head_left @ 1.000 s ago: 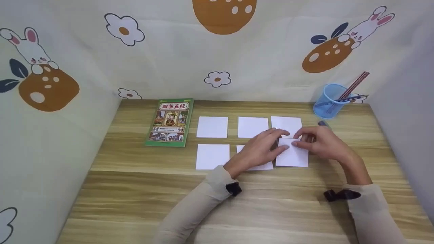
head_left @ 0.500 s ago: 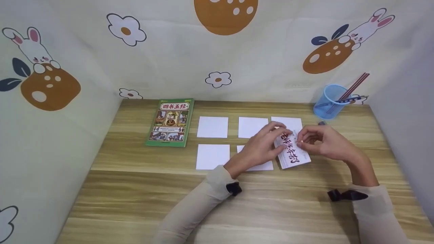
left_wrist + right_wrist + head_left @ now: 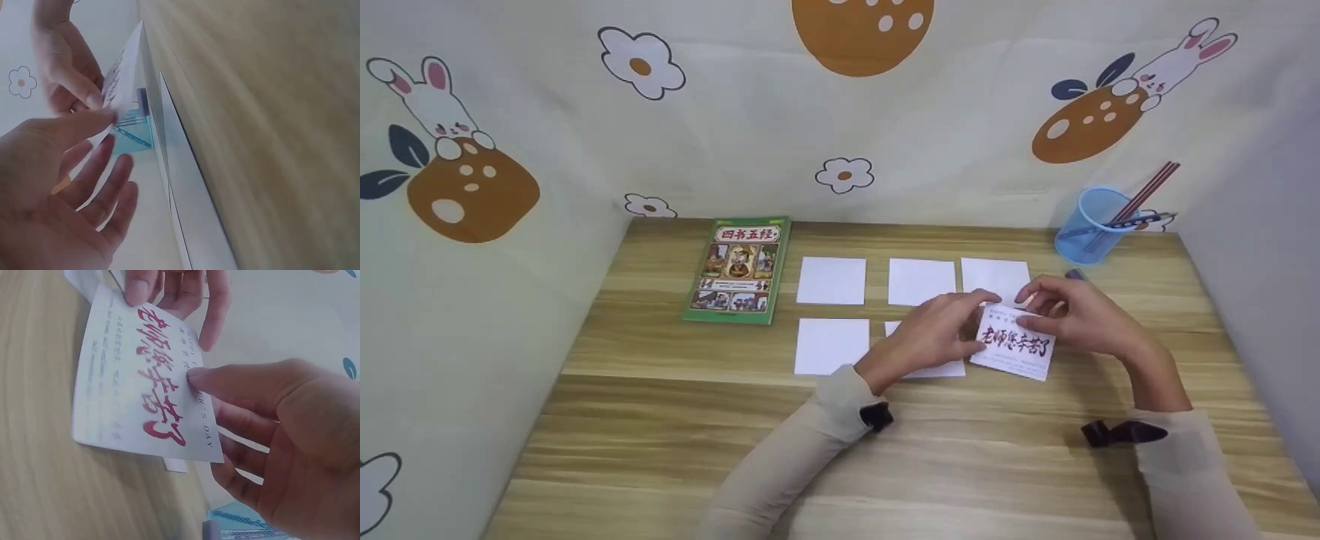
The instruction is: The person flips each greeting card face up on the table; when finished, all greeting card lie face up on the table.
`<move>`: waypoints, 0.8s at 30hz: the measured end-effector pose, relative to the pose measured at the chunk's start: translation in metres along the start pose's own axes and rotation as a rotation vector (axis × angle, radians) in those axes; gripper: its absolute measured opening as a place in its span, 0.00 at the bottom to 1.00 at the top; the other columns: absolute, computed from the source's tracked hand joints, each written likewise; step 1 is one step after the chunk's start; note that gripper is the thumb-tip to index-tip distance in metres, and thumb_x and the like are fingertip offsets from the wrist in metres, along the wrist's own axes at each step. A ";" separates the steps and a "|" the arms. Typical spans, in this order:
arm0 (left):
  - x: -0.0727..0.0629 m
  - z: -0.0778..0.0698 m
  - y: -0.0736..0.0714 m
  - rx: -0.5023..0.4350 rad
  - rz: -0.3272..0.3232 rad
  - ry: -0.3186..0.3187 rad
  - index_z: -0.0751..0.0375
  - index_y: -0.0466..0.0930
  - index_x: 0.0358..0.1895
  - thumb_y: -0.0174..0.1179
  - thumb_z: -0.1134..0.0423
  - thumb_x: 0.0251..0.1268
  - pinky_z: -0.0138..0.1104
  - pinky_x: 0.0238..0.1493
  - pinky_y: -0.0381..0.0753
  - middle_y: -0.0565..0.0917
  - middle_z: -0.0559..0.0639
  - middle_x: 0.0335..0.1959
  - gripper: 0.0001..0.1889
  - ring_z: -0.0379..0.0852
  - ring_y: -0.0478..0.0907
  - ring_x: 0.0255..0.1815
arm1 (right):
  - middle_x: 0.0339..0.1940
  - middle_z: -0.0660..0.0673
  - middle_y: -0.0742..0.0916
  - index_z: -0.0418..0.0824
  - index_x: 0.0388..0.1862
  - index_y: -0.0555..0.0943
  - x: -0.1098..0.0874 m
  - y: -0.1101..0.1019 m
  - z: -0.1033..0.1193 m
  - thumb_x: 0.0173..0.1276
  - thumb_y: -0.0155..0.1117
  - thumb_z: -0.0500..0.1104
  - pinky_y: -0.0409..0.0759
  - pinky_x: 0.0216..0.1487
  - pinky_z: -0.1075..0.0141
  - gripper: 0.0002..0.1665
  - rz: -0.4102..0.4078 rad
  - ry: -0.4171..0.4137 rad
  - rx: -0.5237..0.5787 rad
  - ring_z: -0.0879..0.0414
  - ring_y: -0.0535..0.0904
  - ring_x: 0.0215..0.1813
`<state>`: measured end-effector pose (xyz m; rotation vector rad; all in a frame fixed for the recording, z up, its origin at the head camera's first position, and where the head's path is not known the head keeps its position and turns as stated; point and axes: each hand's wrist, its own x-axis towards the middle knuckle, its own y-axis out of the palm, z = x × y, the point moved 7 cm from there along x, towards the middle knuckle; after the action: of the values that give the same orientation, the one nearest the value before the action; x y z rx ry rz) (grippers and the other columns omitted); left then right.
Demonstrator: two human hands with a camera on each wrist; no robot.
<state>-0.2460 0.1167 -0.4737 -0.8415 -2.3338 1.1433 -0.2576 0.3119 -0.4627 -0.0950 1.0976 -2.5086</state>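
Note:
A white square card (image 3: 1012,349) with red brush-style characters and small grey print is held between both hands, tilted just above the table. My left hand (image 3: 926,330) pinches its left edge, thumb on the printed face, as the left wrist view shows. At the upper right edge my right hand (image 3: 1080,315) holds the card with the thumb on the print and the fingers behind. In the right wrist view the printed face (image 3: 129,382) is turned to the camera. Beneath my left forearm and hand, a white card (image 3: 937,369) on the table is partly hidden.
Several other blank white cards (image 3: 831,281) lie in two rows on the wooden table (image 3: 660,435). A green comic-style book (image 3: 737,271) lies at left. A blue mesh cup (image 3: 1087,232) with pencils stands at back right, a dark small object (image 3: 1075,274) before it.
The card first showed its blank side, then its printed side with the lettering running slantwise. Now it is turned so the characters run across. Both hands stay nearly in place.

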 end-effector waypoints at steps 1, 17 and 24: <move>0.000 0.001 0.002 -0.007 0.028 -0.014 0.46 0.71 0.79 0.76 0.55 0.69 0.34 0.66 0.83 0.89 0.42 0.57 0.37 0.37 0.84 0.60 | 0.39 0.48 0.91 0.45 0.50 0.88 0.000 0.001 -0.002 0.71 0.79 0.44 0.85 0.46 0.69 0.12 -0.001 0.007 -0.018 0.55 0.86 0.42; -0.007 0.003 0.014 0.263 0.145 -0.018 0.50 0.74 0.79 0.74 0.49 0.70 0.42 0.79 0.75 0.75 0.50 0.80 0.36 0.50 0.73 0.79 | 0.45 0.47 0.89 0.44 0.52 0.87 0.008 0.024 -0.013 0.66 0.83 0.48 0.78 0.55 0.60 0.20 0.075 -0.016 -0.126 0.52 0.79 0.49; -0.008 0.002 0.016 0.261 0.161 0.019 0.51 0.80 0.73 0.72 0.50 0.73 0.42 0.81 0.73 0.78 0.51 0.78 0.29 0.51 0.73 0.80 | 0.42 0.46 0.89 0.42 0.51 0.87 0.009 0.022 -0.014 0.65 0.84 0.46 0.78 0.51 0.65 0.20 0.062 -0.054 -0.092 0.52 0.79 0.46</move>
<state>-0.2360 0.1182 -0.4888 -0.9493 -2.0717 1.4615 -0.2611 0.3042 -0.4891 -0.1510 1.1763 -2.3870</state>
